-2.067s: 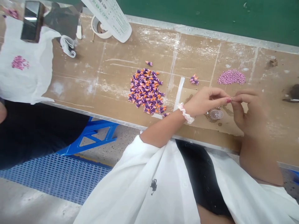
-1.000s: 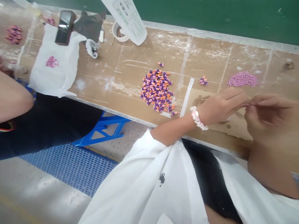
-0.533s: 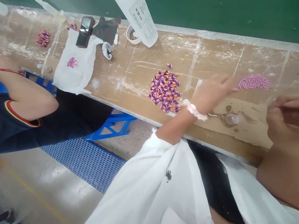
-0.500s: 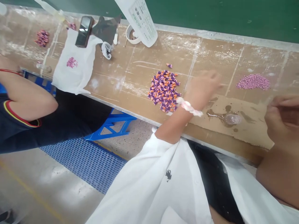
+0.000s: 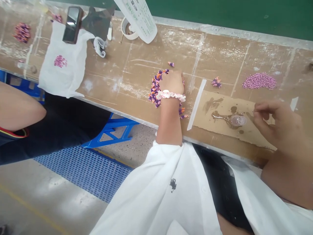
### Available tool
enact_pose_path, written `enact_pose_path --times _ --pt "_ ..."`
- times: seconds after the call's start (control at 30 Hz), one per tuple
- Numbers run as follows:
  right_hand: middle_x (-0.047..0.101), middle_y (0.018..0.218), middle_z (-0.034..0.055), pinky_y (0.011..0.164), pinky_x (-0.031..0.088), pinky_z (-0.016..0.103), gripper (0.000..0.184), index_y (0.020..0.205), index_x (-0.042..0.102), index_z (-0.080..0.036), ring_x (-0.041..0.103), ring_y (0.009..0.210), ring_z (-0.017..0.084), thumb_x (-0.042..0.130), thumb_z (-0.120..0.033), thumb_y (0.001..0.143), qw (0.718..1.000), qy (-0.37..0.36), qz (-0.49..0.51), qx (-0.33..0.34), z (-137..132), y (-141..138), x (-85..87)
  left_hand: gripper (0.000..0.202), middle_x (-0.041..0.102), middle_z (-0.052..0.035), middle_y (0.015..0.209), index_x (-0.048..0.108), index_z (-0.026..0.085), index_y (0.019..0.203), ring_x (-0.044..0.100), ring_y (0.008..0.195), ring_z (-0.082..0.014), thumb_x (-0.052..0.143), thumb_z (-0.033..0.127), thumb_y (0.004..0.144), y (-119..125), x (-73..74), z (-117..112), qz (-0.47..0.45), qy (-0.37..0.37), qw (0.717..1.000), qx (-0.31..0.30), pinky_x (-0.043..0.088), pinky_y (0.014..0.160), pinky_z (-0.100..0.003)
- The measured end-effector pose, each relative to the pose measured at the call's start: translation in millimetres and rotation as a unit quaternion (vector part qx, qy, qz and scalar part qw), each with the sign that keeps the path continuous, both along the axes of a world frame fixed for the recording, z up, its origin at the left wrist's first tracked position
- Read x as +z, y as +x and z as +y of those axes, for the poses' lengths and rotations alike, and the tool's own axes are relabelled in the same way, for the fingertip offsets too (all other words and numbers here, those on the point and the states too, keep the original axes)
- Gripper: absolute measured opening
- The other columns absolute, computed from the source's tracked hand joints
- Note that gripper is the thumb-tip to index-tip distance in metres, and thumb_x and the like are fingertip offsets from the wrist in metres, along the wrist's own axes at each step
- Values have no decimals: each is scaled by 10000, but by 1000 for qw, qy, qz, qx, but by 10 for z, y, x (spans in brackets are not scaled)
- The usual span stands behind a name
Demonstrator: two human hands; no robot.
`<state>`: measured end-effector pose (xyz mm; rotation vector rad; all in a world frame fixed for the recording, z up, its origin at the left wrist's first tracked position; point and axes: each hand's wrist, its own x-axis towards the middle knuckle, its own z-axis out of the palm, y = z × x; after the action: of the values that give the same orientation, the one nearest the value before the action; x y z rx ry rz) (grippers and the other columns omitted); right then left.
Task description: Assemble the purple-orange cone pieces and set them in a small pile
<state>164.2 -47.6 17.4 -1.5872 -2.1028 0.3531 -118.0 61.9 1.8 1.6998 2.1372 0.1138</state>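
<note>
My left hand (image 5: 172, 81), with a pink-and-white band at the wrist, is over a pile of small purple, orange and pink pieces (image 5: 154, 87). Its back faces me, so the fingers are hidden. At the right, my right hand (image 5: 277, 122) is closed, thumb and forefinger drawn together near their tips. Anything between them is too small or blurred to make out. Beside it, on a brown card (image 5: 207, 122), a small clear cap-like piece (image 5: 238, 120) sits in a wet, shiny smear. A few purple pieces (image 5: 216, 82) lie above the card.
A heap of tiny pink pieces (image 5: 259, 81) lies at the right. Toward the back are a white bottle (image 5: 144, 26), a tape roll (image 5: 126, 31) and a phone (image 5: 72, 24) on a white cloth (image 5: 49, 70). Another person's arm (image 5: 19, 106) rests at the left.
My left hand has moved left onto the pile, uncovering the few purple pieces above the card. My right hand has shifted left, nearer the clear piece. The view has shifted slightly.
</note>
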Motion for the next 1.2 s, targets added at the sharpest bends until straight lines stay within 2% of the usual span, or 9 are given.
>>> enact_pose_path --times 0.23,0.4,0.5,0.6,0.7,0.83,0.93,1.1,1.2 --pt "529 719 -15 580 419 288 71 916 502 -259 505 604 133 488 -298 859 989 -89 -16 118 0 -4 20 244 486 -164 1327 590 137 1074 411 1242 -333 396 134 926 233 68 -35 0 60 997 -39 383 1002 -472" --pt "571 798 17 588 410 289 60 904 470 -240 533 667 154 445 -283 871 983 -85 -64 147 -55 -66 -10 258 643 -91 981 553 198 1045 572 883 -202 306 199 970 414 90 -70 -227 110 958 -136 439 832 -349" --pt "553 764 8 598 402 290 24 873 458 -242 516 671 161 442 -260 869 980 -97 -102 140 -89 -74 -20 255 655 -69 960 564 173 1044 581 811 -153 339 274 981 548 20 -90 -304 107 933 -161 453 816 -307" --pt "547 763 -3 583 391 286 53 919 466 -251 504 655 157 455 -257 868 977 -116 -121 133 -116 -60 -24 249 656 -53 974 580 170 1060 577 727 -107 407 321 963 666 -66 -117 -424 88 886 -165 471 754 -267" --pt "544 751 -7 559 385 286 66 923 476 -255 504 629 154 476 -262 858 980 -113 -106 122 -111 -50 -25 186 646 -21 834 600 150 996 576 682 -85 522 298 916 728 -111 -158 -543 56 824 -153 471 725 -246" --pt "592 782 5 580 439 297 56 904 507 -253 549 642 149 515 -254 849 985 -99 -16 143 -69 -38 9 230 593 -2 709 564 142 865 567 684 -88 572 371 890 755 -82 -233 -600 16 785 -153 445 696 -245" --pt "599 795 5 542 450 284 150 953 545 -261 526 593 119 595 -217 819 988 -84 92 95 -57 -38 65 329 513 16 685 488 164 798 487 634 -69 532 474 900 778 -45 -293 -620 -8 756 -207 407 654 -237" --pt "601 810 14 493 423 278 245 913 537 -277 546 644 133 681 -151 760 953 22 300 -14 -79 -134 116 364 438 14 711 474 180 851 417 642 -80 462 537 917 842 -20 -394 -679 -88 648 -334 399 652 -244" --pt "602 795 13 478 400 268 260 906 539 -277 547 660 136 703 -152 749 944 63 322 -27 -92 -197 127 375 428 7 715 458 194 838 440 689 -103 428 559 921 876 -19 -436 -666 -132 634 -371 415 689 -264"
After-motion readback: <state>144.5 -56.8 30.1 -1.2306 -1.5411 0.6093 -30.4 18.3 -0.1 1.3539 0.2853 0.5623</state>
